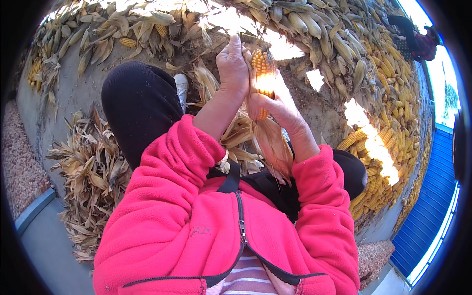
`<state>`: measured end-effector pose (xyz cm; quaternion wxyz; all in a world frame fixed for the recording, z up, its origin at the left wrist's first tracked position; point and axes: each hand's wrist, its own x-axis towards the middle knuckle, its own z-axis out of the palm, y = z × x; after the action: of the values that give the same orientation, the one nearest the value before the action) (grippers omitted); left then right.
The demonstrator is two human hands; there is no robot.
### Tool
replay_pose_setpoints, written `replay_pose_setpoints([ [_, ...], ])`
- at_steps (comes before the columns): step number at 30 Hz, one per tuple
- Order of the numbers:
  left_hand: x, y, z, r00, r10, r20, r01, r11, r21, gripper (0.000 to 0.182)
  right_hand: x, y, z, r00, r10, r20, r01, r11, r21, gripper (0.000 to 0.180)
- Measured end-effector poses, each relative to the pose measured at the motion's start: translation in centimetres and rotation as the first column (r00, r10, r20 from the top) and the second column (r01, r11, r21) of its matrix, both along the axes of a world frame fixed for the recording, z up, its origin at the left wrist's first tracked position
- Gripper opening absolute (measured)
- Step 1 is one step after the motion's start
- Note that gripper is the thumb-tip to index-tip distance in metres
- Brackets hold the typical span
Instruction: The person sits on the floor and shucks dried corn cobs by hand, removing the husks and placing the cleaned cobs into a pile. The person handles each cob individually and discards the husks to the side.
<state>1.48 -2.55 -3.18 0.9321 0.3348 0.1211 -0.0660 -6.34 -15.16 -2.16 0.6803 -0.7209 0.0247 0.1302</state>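
Before me an ear of corn stands nearly upright in the picture, its orange-yellow kernels bare along the front. My right hand is wrapped around its lower part, the thumb across the kernels. At the ear's left side, my left hand is closed with the thumb pointing up; it seems to pinch a strip of dry husk, though its fingertips are partly hidden. A peeled, pale brown husk hangs below the ear. Loose husks lie between my legs. Bright sunlight washes out part of the cob.
Unhusked corn is heaped ahead. Bare yellow cobs form a large pile at my right. A mound of dry husks lies at my left. A person is at the far upper right, near a blue corrugated panel.
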Motion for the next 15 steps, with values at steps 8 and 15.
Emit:
replay_pose_setpoints([
  [8,0.4,-0.7,0.2,0.984,0.162,-0.080,-0.158,0.986,0.054,0.040,0.9,0.8,2.7,0.963,-0.178,0.200,0.207,0.969,-0.136,0.058],
  [15,-1.5,-1.1,2.0,0.995,-0.035,0.091,0.028,0.996,0.079,0.040,0.7,0.2,1.9,0.950,-0.300,0.082,0.304,0.952,-0.041,0.026],
])
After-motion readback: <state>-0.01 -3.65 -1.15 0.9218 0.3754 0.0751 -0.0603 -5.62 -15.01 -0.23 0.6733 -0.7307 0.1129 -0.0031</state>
